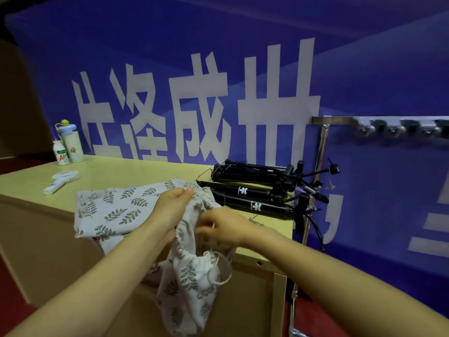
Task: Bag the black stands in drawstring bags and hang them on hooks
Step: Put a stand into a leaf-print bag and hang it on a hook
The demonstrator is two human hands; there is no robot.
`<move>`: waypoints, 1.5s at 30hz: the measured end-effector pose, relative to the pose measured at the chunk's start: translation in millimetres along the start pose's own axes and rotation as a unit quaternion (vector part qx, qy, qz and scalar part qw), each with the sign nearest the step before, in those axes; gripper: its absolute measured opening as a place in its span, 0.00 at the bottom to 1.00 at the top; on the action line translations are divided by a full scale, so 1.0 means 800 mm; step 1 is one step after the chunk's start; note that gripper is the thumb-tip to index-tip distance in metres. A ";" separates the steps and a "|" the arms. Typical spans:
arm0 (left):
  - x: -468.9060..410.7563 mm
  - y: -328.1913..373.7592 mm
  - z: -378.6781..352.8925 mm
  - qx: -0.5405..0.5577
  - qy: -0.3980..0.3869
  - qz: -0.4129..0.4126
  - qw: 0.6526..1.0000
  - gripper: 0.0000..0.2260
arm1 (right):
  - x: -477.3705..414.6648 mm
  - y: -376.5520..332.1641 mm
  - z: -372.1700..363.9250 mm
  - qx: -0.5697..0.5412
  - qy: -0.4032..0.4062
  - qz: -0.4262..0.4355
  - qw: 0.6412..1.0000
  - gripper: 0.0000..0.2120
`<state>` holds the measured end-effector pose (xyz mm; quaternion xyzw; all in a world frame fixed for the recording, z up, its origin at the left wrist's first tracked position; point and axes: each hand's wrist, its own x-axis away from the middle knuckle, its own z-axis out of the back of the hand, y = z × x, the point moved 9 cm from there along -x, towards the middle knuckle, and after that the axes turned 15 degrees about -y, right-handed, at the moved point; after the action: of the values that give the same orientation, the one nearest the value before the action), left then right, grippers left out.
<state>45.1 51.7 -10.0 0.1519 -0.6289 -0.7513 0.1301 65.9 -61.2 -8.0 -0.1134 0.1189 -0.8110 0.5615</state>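
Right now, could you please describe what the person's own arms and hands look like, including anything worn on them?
Both arms are bare along all that shows, with no sleeves in view. The left hand and the right hand wear no gloves, and no watch, bracelet or ring can be seen on either. The right hand's fingers are slightly blurred, so small details there cannot be told.

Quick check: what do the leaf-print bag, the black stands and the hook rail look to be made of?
Bag: soft woven cloth, matte; it creases and drapes. Stands: hard black tubes, satin sheen, metal or plastic, can't tell. Hook rail: bright, reflective metal.
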 end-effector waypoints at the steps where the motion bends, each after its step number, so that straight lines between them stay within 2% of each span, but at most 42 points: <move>1: -0.004 -0.002 -0.001 0.001 0.001 0.000 1.000 0.17 | 0.007 0.017 0.015 -0.055 0.032 -0.008 0.998 0.11; 3: -0.010 -0.006 -0.006 0.000 -0.003 -0.007 1.000 0.13 | 0.021 0.059 0.045 -0.125 0.114 -0.053 0.984 0.12; 5: -0.020 -0.013 -0.013 0.002 -0.010 -0.012 1.000 0.10 | 0.032 0.106 0.068 -0.087 0.179 -0.121 0.972 0.12; 6: -0.025 -0.016 -0.017 0.007 -0.018 -0.013 1.000 0.11 | 0.032 0.126 0.074 -0.051 0.183 -0.150 0.970 0.11; 9: -0.041 -0.025 -0.025 0.025 -0.034 -0.005 0.999 0.18 | 0.010 0.176 0.067 0.034 0.107 -0.219 0.969 0.11; 13: -0.058 -0.035 -0.024 0.019 -0.027 0.002 0.999 0.13 | -0.019 0.209 0.048 0.098 0.026 -0.254 0.962 0.14; 19: -0.072 -0.057 -0.011 0.039 -0.025 0.007 0.999 0.13 | -0.045 0.227 0.034 0.152 -0.017 -0.289 0.945 0.16; 24: -0.077 -0.071 0.001 0.051 -0.008 0.029 0.998 0.12 | -0.055 0.234 0.033 0.116 -0.048 -0.278 0.952 0.18; 28: -0.073 -0.071 0.004 0.061 -0.007 0.040 0.997 0.16 | -0.051 0.229 0.043 0.071 -0.028 -0.250 0.965 0.16; 42: -0.051 -0.056 -0.006 0.042 -0.009 0.027 0.999 0.13 | -0.014 0.217 0.041 0.012 -0.035 -0.225 0.974 0.19; 45: -0.053 -0.054 -0.005 0.040 -0.014 0.030 0.999 0.17 | -0.006 0.210 0.045 0.004 -0.033 -0.217 0.976 0.21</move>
<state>85.9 72.0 -50.3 0.1277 -0.6643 -0.7235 0.1375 227.6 -116.8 -28.3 -0.1612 0.0700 -0.9098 0.3760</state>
